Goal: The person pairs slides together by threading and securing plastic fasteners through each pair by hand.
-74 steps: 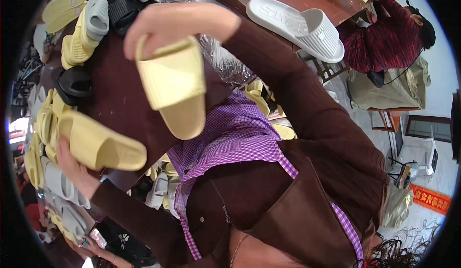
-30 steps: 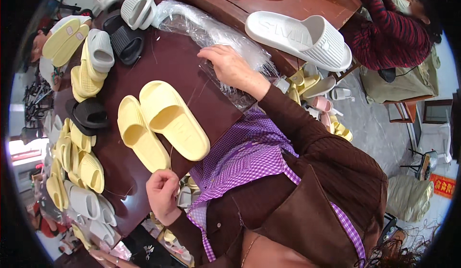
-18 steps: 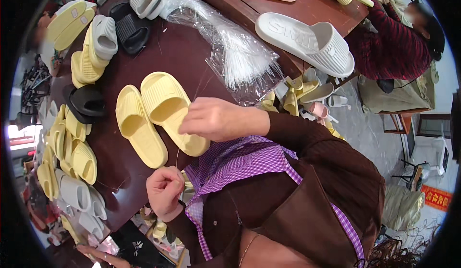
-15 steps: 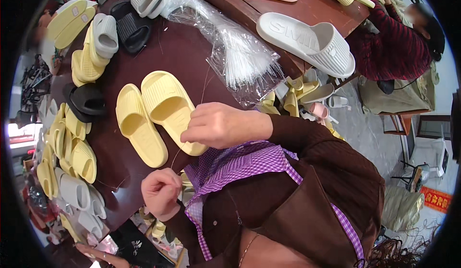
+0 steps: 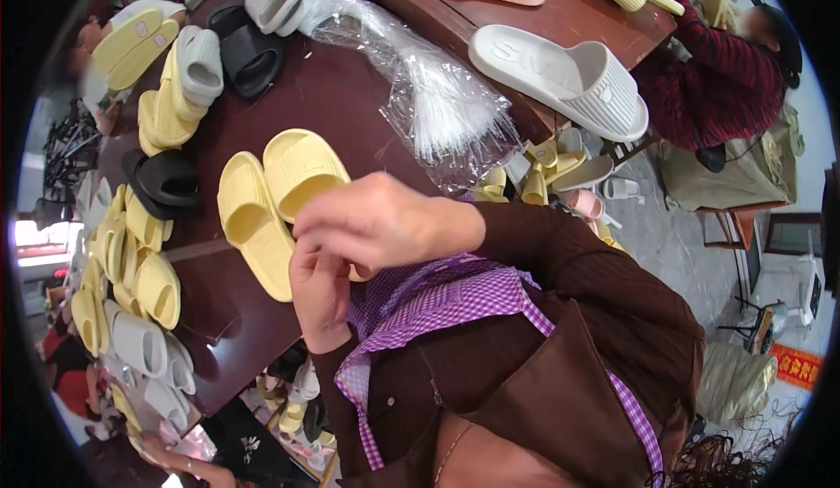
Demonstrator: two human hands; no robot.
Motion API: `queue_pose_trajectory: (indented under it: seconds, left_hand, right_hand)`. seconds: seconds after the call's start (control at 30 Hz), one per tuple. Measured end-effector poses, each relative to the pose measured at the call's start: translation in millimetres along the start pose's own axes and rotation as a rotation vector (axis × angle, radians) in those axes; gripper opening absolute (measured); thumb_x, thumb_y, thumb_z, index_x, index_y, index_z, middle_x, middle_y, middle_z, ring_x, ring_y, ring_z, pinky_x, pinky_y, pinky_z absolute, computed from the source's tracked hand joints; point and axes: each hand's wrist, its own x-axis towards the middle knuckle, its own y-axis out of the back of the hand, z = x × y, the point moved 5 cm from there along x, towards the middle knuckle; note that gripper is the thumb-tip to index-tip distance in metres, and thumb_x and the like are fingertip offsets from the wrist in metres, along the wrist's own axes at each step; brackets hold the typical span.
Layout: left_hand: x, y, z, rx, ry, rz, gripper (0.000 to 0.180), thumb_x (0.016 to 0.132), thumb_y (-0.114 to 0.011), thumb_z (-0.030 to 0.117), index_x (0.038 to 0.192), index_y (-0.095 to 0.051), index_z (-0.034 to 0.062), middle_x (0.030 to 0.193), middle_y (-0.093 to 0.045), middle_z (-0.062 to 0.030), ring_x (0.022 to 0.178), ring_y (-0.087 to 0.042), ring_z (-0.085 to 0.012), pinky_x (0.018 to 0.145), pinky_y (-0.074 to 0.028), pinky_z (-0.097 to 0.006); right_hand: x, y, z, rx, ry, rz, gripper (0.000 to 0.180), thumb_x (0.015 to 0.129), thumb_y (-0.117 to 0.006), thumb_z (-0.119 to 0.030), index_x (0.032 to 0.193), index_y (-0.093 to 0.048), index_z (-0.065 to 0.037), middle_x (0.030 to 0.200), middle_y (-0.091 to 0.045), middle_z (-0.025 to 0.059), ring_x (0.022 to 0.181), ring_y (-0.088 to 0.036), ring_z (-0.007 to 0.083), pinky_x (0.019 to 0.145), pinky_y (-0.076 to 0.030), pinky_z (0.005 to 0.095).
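Note:
My two hands meet over the near end of a pair of yellow slide sandals lying side by side on the dark red table. My right hand (image 5: 376, 226) is blurred, its fingers curled and touching those of my left hand. My left hand (image 5: 320, 294) is closed in a pinch below it, fingertips partly covered. Whatever they pinch is too small or hidden to make out. The left slide (image 5: 254, 217) shows most of its strap and sole; the right slide (image 5: 302, 164) is largely covered by my right hand.
Beyond the slides lies a clear plastic bag (image 5: 446, 112) of thin white strands. Grey, black and yellow slides line the table's left side, including a black pair (image 5: 162, 182). A large grey slide (image 5: 560, 77) rests at upper right. A person in a striped top (image 5: 717, 77) sits beyond.
My left hand has risen and my right hand has shifted left, so they now meet. A thin strand seen near them before is no longer distinct. The slides stay on the table.

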Motion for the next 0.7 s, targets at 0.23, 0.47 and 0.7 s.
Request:
queue_pose_trajectory:
  seconds: [0.23, 0.47, 0.7]
  left_hand:
    - [-28.7, -29.8, 47.2, 1.094, -0.333, -0.187, 0.013, 0.079, -0.063, 0.001, 0.09, -0.058, -0.001, 0.071, -0.057, -0.0092, 0.066, -0.056, -0.0171, 0.057, -0.044, -0.03]
    - [-73.2, -39.5, 61.6, 1.507, -0.816, -0.323, 0.014, 0.072, -0.067, -0.001, 0.082, -0.057, 0.0003, 0.071, -0.053, -0.0114, 0.064, -0.053, -0.0262, 0.057, -0.041, -0.035]
    - [-76.2, -36.5, 44.8, 1.642, -0.84, -0.38, 0.015, 0.072, -0.068, 0.003, 0.078, -0.054, 0.003, 0.068, -0.047, -0.0084, 0.062, -0.05, -0.0248, 0.057, -0.04, -0.036]
  right_hand:
    - [-21.5, 14.1, 36.0, 0.285, -0.62, -0.049, 0.014, 0.089, -0.054, -0.011, 0.084, -0.06, 0.0, 0.068, -0.064, 0.003, 0.056, -0.058, 0.0081, 0.049, -0.044, 0.0204]
    - [-73.6, -20.9, 43.5, 0.575, -1.142, -0.295, 0.02, 0.089, -0.05, -0.015, 0.078, -0.059, -0.002, 0.064, -0.061, 0.0049, 0.05, -0.054, 0.0081, 0.046, -0.042, 0.0203]
    - [-93.7, -24.7, 52.7, 0.603, -1.312, -0.36, 0.02, 0.088, -0.049, -0.016, 0.078, -0.059, -0.003, 0.062, -0.06, 0.0055, 0.046, -0.052, 0.0091, 0.043, -0.04, 0.0208]
